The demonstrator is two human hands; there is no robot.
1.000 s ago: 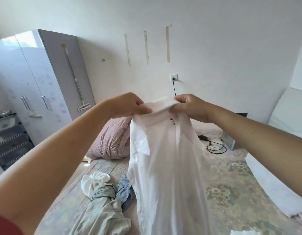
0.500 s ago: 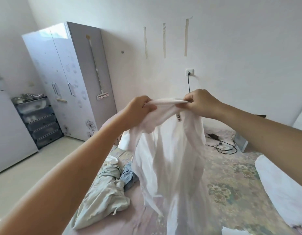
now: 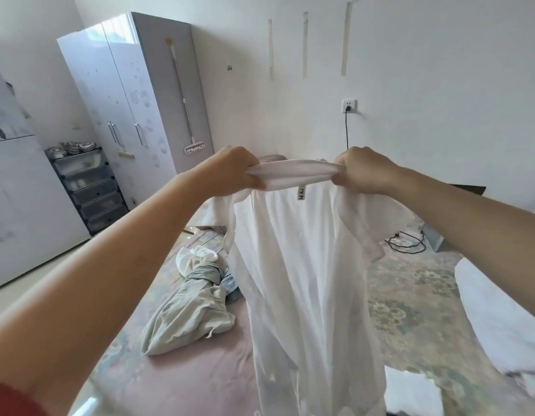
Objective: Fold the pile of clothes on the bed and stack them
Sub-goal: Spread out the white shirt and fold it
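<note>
While stretched taut between two raised hands, hangs as one white shirt [image 3: 305, 265], collar uppermost, hem trailing down over the bed [image 3: 200, 370]. Gripped at the collar's one end by the left hand [image 3: 233, 172], fingers curled tight round the fabric; gripped at the other end by the right hand [image 3: 362, 171], fingers likewise curled into the cloth. Shows one small label just below the collar, lettering too small to read. Blocks much of the bed's middle from sight.

Left unfolded on the bed beside the shirt: one pale green garment [image 3: 191, 313], crumpled, with one white piece [image 3: 194, 256] bunched at its far end and a scrap of blue denim [image 3: 230, 283] just beside, partly hidden. Farther back: one grey two-door wardrobe [image 3: 134, 94], one mop [image 3: 185, 100] leaning on its side, one dark drawer unit [image 3: 89, 190], one wall socket [image 3: 348, 105] with one black cable running down. On the right edge, white bedding [image 3: 500, 319].
</note>
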